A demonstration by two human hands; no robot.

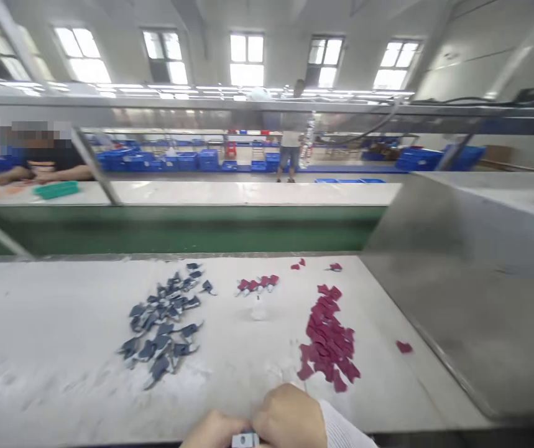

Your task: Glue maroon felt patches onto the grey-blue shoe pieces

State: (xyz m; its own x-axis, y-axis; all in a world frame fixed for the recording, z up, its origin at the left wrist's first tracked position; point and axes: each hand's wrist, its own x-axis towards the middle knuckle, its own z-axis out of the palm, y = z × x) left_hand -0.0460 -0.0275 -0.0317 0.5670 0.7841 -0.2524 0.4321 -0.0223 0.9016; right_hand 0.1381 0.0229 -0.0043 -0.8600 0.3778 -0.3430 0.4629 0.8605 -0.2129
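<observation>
At the bottom edge of the head view, my left hand (215, 429) and my right hand (291, 415) are closed together around a small whitish-grey piece (245, 439) with a dark spot. Both hands are partly cut off by the frame. Ahead on the white table (80, 311) lie a pile of dark blue-grey pieces (161, 339) at the left and a pile of maroon pieces (329, 342) at the right. Between them sits a short row of maroon-and-white pieces (257, 285), with a small white object (258, 309) just in front.
A large metal housing (472, 280) borders the table on the right. One maroon piece (404, 347) lies near it. Behind runs a green strip (201, 230). A person at the far left works by a teal tray (56, 190); another person (290, 140) stands farther back.
</observation>
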